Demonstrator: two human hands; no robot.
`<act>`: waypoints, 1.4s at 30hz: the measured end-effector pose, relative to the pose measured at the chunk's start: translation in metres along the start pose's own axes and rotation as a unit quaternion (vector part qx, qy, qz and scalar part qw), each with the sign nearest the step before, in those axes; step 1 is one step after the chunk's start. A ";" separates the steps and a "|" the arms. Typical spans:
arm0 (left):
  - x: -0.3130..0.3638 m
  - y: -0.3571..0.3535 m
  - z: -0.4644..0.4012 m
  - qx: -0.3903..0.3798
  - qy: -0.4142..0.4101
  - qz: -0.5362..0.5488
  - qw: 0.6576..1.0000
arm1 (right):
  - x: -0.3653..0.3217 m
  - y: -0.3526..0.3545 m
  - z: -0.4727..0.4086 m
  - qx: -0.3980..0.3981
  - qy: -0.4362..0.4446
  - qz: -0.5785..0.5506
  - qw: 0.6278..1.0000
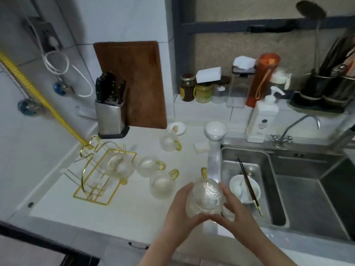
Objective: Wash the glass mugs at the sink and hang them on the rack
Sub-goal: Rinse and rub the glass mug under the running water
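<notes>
Both hands are cupping one clear textured glass mug with a gold handle [205, 196]: left hand [180, 206] wrapping its left side, right hand [233, 208] wrapping its right, handle pointing away from the person. The mug is hovering over the counter edge, just left of the steel sink [249, 189].

Progress, judging by layout: early to mid. One glass piece is sitting on the gold wire rack [99, 169], far left of the left hand; can't tell whether it's hung properly. Three more gold-handled glass mugs are standing on the white counter [115, 212]: one [161, 186] just left of the left hand, one [148, 166] beyond it, one [170, 143] further ahead. Can't tell which are washed.

Around: a white bowl with dark chopsticks [245, 188] is sitting in the sink basin just right of the right hand, likely crowding the rinse space. The chrome tap [295, 129] is well ahead and right, white soap pump bottle [263, 116] beside it. A white sponge block [201, 147] is lying ahead of the hands.
</notes>
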State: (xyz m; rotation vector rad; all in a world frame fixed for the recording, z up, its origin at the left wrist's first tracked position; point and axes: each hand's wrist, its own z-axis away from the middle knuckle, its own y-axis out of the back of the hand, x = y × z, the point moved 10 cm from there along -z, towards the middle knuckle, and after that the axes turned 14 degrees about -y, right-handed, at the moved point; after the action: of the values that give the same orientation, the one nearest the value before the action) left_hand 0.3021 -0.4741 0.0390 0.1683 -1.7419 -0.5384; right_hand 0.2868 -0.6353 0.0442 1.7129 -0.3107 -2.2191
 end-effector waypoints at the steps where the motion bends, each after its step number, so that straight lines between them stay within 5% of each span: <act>1: 0.012 -0.015 -0.011 -0.009 -0.009 0.013 1.000 | -0.001 0.020 0.003 0.011 -0.001 -0.013 1.000; 10: 0.105 -0.191 -0.073 -0.126 -0.061 0.044 0.989 | 0.074 0.195 0.039 0.108 -0.038 -0.052 0.992; 20: 0.143 -0.356 -0.104 -0.139 0.059 0.139 0.979 | 0.151 0.321 0.053 0.142 -0.087 -0.077 0.983; 26: 0.160 -0.382 -0.127 -0.121 0.100 0.144 0.977 | 0.152 0.358 0.042 0.149 -0.055 0.008 0.987; 34: 0.192 -0.384 -0.144 -0.204 -0.127 -0.041 0.970 | 0.144 0.391 0.025 0.197 -0.086 -0.021 0.976; 42: 0.189 -0.363 -0.185 -0.186 -0.123 -0.094 0.970 | 0.137 0.389 0.011 0.179 -0.136 0.062 0.972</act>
State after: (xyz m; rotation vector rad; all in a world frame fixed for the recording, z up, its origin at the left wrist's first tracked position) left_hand 0.3689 -0.9167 0.0740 -0.0006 -1.8377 -1.0522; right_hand 0.2909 -1.0468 0.0645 1.4915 -0.9080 -2.4119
